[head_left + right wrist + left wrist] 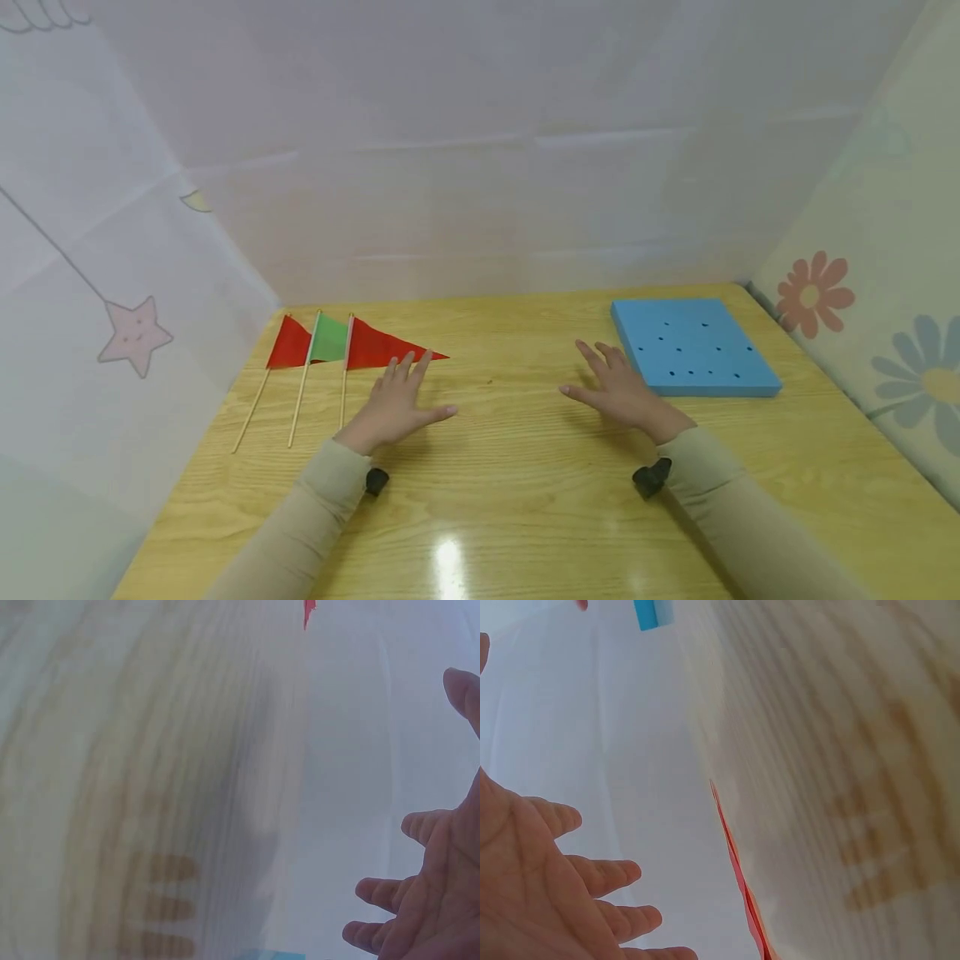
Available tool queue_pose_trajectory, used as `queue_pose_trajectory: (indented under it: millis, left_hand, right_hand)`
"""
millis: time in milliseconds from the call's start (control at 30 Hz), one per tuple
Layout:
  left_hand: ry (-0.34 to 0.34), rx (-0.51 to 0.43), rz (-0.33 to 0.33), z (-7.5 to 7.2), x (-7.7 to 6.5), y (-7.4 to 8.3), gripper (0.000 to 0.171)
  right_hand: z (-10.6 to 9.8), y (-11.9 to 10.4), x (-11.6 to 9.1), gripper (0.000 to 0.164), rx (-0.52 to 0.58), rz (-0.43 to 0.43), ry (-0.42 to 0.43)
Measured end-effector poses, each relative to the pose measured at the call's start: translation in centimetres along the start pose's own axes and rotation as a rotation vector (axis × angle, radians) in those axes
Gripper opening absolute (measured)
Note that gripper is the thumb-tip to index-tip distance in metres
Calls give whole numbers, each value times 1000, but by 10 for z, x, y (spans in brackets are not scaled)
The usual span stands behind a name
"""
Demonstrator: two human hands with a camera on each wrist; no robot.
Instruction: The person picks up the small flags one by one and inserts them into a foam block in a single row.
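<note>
My left hand (395,410) is held over the table with fingers spread and nothing in it. Close beyond its fingertips lies a long red triangular flag (375,346) on a thin stick, partly behind the hand in the head view. Beside that one are a green flag (328,338) and another red flag (288,345), their sticks slanting toward the front. My right hand (621,393), also empty and spread, hovers just left of a flat blue block (690,346) with several small dark holes in its top. In the right wrist view the palm (442,900) faces the table side.
The wooden table (510,483) has a light fabric backdrop (487,200) along its far edge. Printed side sheets stand left and right, with a pink star (135,335) and a red flower (815,294). Each wrist carries a black strap device (652,477).
</note>
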State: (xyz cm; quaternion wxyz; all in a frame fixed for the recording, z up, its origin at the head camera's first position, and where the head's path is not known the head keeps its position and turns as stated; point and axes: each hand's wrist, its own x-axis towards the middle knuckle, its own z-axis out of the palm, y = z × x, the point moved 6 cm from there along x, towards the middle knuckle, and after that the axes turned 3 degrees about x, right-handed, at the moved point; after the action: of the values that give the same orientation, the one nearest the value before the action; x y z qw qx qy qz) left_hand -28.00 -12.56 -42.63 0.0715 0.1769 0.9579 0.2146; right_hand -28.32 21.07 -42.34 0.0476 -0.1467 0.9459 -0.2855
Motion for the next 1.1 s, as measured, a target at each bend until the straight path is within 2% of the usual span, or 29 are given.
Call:
queue_pose_trajectory:
  millis: [467, 600, 800, 1100]
  left_hand:
    - [68, -106, -66, -16, -14, -26, 108]
    - [89, -153, -79, -24, -20, -36, 106]
    - [90, -212, -115, -26, -28, -51, 104]
    - [90, -259, -139, -28, -35, -66, 103]
  right_hand:
    - [-21, 26, -9, 93, 3, 61, 44]
    - [-32, 33, -12, 91, 0, 42, 85]
    - [-43, 55, -18, 90, 30, 55, 138]
    - [-64, 85, -33, 92, 80, 124, 129]
